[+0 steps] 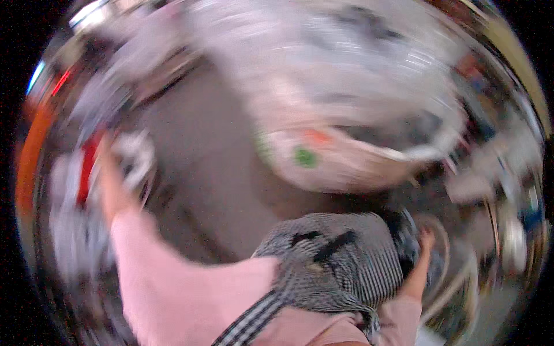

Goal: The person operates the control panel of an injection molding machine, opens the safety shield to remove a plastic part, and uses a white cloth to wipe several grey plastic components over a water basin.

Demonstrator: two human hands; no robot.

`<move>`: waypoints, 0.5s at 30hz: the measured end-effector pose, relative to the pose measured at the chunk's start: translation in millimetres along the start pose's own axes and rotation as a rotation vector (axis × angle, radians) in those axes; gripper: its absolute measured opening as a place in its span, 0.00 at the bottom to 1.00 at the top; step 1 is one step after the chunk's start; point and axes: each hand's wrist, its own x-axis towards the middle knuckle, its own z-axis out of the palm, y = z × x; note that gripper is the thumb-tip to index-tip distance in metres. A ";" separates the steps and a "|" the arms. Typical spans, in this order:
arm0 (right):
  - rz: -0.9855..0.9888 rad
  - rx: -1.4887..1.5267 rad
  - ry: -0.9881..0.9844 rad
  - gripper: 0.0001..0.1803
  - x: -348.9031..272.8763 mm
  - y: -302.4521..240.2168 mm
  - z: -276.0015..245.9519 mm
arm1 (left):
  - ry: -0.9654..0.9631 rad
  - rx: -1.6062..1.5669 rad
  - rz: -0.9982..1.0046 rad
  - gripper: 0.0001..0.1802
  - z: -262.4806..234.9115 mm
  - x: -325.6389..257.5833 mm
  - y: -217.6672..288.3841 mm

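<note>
Reaching out at the left, the left hand (112, 184) meets blurred white and red cloth (86, 173); its grip cannot be told. The right hand (424, 254) lies against the checked bundle (334, 259), which could slip, judging by its loose hold.

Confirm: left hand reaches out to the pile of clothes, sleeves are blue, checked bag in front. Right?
Not quite: the sleeves are pink, not blue, as the head view shows. The left hand does reach to the blurred pile of clothes, and the checked bag hangs in front.
</note>
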 end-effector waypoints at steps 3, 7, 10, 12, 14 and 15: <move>0.017 -0.114 0.065 0.24 -49.8 -85.1 -48.3 | -0.248 0.228 -0.036 0.12 86.2 -32.8 -77.4; 0.098 0.059 0.292 0.25 -68.5 -54.3 -67.4 | -0.847 0.380 -0.029 0.10 252.8 -146.7 -153.0; 0.100 0.148 0.422 0.23 -122.8 28.0 -71.3 | -1.363 0.446 0.099 0.08 324.3 -269.3 -169.7; 0.201 0.261 0.426 0.20 -166.2 37.5 -69.0 | -1.592 0.506 0.201 0.08 335.1 -316.1 -171.8; 0.200 0.214 0.472 0.20 -194.8 34.1 -76.6 | -1.727 0.553 0.299 0.07 346.4 -332.9 -173.4; 0.222 0.174 0.532 0.19 -211.3 48.4 -78.6 | -1.787 0.563 0.337 0.07 348.1 -345.3 -176.9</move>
